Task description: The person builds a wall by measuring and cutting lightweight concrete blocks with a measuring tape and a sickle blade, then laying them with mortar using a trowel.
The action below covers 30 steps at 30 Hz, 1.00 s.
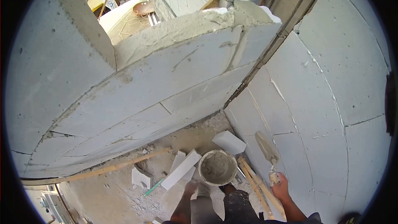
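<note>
A trowel (266,149) with mortar smeared on its blade is gripped by its handle in my right hand (281,187), fingers closed round it, blade pointing up and away beside the right block wall. My left hand (191,188) hangs low by my left knee, near the rim of a round bucket (200,169); its fingers are mostly hidden. Grey wet mortar (217,166) fills much of the bucket, which stands on the floor in front of my feet.
A low block wall (174,70) topped with mortar (253,12) runs ahead, meeting the right block wall (327,99) at a corner with rebar (286,25). Block offcuts (182,169), a whiter block (229,142), wooden strips (255,186) and a long plank (112,166) lie on the floor.
</note>
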Tool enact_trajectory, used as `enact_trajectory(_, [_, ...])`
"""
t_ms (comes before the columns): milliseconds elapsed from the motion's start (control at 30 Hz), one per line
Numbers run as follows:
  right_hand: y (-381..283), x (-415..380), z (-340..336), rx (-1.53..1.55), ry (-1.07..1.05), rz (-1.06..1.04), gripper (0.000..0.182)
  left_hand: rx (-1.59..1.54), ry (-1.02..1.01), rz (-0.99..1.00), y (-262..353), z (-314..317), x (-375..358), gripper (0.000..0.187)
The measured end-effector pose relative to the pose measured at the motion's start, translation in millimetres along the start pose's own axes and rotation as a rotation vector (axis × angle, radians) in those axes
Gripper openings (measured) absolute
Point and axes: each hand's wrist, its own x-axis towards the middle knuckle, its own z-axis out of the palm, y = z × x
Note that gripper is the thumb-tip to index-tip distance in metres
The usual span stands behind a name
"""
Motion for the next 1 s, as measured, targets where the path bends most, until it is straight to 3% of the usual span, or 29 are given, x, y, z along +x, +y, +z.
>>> enact_trajectory(33, [-34, 30, -17, 0.048, 0.073, -0.004, 0.036, -0.026, 0.064, -0.193, 6, -18, -4, 0.064])
enact_trajectory(67, [-78, 56, -36, 0.093, 0.125, 0.005, 0.041, -0.01, 0.085, -0.179, -6, -32, -16, 0.064])
enact_trajectory(133, [-147, 102, -74, 0.012, 0.324, -0.171, 0.042, -0.13, 0.262, 0.002, -28, -73, -23, 0.056])
enact_trajectory(200, [-192, 138, -112, -0.076, 0.446, -0.277, 0.042, -0.5, 0.336, -0.306, 18, -130, -63, 0.049])
enact_trajectory(233, [-211, 150, -130, -0.141, 0.473, -0.264, 0.043, -0.681, 0.389, -0.266, 4, -142, -72, 0.043])
enact_trajectory(267, [-229, 162, -146, -0.208, 0.5, -0.253, 0.043, -0.671, 0.397, -0.257, 0, -150, -86, 0.043])
enact_trajectory(333, [-263, 180, -175, -0.358, 0.473, -0.19, 0.043, -0.796, 0.562, -0.247, -10, -161, -113, 0.042])
enact_trajectory(467, [-310, 204, -215, -0.567, 0.344, -0.157, 0.035, -0.736, 0.506, -0.574, -40, -140, -159, 0.036])
enact_trajectory(500, [-314, 205, -218, -0.654, 0.272, -0.161, 0.032, -0.732, 0.505, -0.576, -109, -96, -159, 0.036])
enact_trajectory(533, [-316, 205, -217, -0.657, 0.272, -0.159, 0.032, -0.472, 0.38, -0.407, -150, -86, -149, 0.036])
enact_trajectory(600, [-319, 207, -212, -0.647, 0.251, -0.205, 0.029, -0.61, 0.238, -0.766, -131, -65, -165, 0.039])
enact_trajectory(667, [-324, 194, -193, -0.625, 0.273, -0.228, 0.028, -0.861, 0.271, -0.834, -83, -55, -191, 0.041])
enact_trajectory(867, [-330, 160, -110, -0.473, 0.315, -0.307, 0.035, -0.901, 0.223, -0.69, -53, -48, -174, 0.043])
enact_trajectory(933, [-322, 145, -88, -0.443, 0.3, -0.296, 0.037, -0.882, 0.258, -0.684, -39, -67, -169, 0.044])
enact_trajectory(1000, [-314, 128, -76, -0.287, 0.284, -0.326, 0.041, -0.955, 0.386, -0.538, -31, -91, -162, 0.045])
